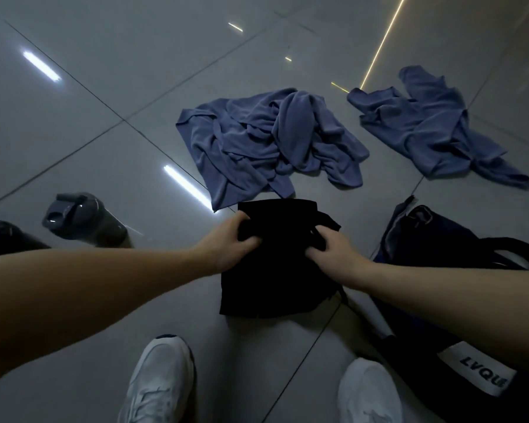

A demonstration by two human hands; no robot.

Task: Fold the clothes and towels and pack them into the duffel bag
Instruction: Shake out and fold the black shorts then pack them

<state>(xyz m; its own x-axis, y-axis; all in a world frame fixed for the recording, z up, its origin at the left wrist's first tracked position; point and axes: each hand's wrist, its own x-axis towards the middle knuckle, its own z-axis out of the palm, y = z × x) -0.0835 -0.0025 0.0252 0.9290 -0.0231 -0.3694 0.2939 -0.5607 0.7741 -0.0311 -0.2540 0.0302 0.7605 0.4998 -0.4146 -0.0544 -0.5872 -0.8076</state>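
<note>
Clutching the black garment point(272, 288), left hand point(226, 244) and right hand point(333, 254) curled tight.

Bare left forearm point(104, 288) and right forearm point(446, 296) extend forward, converging. Ahead, left hand point(231, 239) and right hand point(333, 254) close together, knuckles up, each clenched on garment point(275, 288).

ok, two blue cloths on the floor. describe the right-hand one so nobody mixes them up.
Start at the dark duffel bag on the right of the tiled floor. Beyond its far end lies a crumpled blue cloth, beside a yellow light streak. The bigger blue cloth to its left lies right by the black garment; this one lies alone.
</note>
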